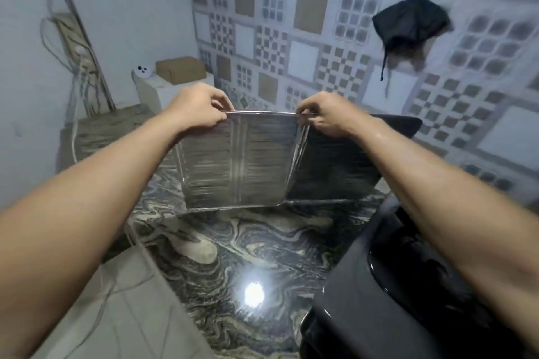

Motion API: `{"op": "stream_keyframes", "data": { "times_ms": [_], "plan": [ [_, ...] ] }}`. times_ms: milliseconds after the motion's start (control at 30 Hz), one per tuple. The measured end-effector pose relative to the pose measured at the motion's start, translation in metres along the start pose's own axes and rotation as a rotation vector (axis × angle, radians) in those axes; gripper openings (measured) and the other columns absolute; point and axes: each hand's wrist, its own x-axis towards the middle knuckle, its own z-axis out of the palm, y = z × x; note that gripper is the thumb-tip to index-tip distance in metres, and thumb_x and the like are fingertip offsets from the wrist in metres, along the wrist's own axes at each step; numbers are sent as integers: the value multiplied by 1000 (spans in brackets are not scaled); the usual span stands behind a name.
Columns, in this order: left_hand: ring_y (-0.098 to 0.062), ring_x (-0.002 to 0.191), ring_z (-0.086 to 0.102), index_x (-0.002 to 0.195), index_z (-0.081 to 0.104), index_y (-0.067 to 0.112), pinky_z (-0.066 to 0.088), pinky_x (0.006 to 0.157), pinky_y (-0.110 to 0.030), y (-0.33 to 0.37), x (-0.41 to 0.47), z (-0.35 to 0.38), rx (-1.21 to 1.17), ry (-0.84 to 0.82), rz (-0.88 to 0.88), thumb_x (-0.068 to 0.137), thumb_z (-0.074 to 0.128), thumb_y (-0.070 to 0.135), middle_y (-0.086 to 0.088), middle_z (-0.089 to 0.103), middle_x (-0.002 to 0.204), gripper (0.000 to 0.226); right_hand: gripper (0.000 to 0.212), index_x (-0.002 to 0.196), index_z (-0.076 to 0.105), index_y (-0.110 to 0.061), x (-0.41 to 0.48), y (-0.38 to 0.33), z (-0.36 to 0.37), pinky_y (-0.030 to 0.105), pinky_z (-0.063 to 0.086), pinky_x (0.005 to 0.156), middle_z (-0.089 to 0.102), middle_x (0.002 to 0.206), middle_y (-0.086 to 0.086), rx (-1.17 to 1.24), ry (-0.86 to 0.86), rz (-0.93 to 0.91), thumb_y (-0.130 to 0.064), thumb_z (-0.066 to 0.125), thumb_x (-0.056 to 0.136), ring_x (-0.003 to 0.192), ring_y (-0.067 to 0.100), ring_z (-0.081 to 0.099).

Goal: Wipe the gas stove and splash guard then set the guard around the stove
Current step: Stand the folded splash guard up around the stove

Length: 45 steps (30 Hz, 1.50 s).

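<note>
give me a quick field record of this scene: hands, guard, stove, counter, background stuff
left hand: pinching the top edge of the splash guard, left end
right hand: pinching the same top edge, right end
splash guard: foil panels, held upright, bottom edge at the counter
gas stove: dark, lower right, beside the guard, not yet enclosed
counter: swirled marble, glare spot
cardboard box: back left, on a white unit
black bag: hanging on the tiled wall

Splash guard [237, 160] upright on counter [233, 256], stove [393, 285] right.
</note>
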Motion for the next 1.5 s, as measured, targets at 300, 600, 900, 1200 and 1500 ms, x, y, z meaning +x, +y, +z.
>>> {"op": "stream_keyframes", "data": {
  "times_ms": [300, 600, 900, 1200, 1500],
  "plan": [
    [-30, 109, 65, 100, 78, 30, 39, 104, -42, 6, 19, 33, 166, 287, -57, 87, 60, 32, 0, 77, 103, 22, 20, 111, 72, -21, 13, 10, 12, 27, 48, 87, 74, 109, -1, 120, 43, 149, -15, 65, 93, 101, 13, 65],
    [-31, 118, 54, 105, 72, 24, 34, 108, -49, 10, 39, 61, 62, 493, -125, 88, 66, 30, -7, 64, 126, 19, 21, 112, 72, -19, 26, 18, 9, 35, 48, 100, 72, 115, 0, 233, 82, 158, -13, 63, 94, 108, 13, 63],
    [-38, 146, 21, 149, 12, -3, 29, 112, -45, 52, 40, 97, -566, 369, -510, 87, 68, 41, -30, 20, 155, 94, 52, 118, 71, -24, 25, 14, 7, 24, 50, 81, 69, 122, -1, 228, 35, 154, 9, 47, 87, 113, 14, 61],
    [-32, 152, -9, 151, -24, 7, 10, 120, -47, 62, 41, 98, -674, 198, -512, 78, 78, 48, -23, -9, 163, 132, 56, 118, 72, -24, 28, 17, 8, 28, 54, 92, 71, 121, -1, 304, 6, 131, 13, 47, 84, 108, 10, 64],
    [-35, 82, 61, 154, -18, 18, 56, 84, -49, 66, 49, 81, -803, 120, -521, 78, 53, 3, -3, 49, 125, 106, 52, 131, 61, -32, 32, 34, 19, 37, 48, 101, 61, 136, 2, 185, 57, 104, -2, 64, 89, 124, 21, 56]
  ]
}}
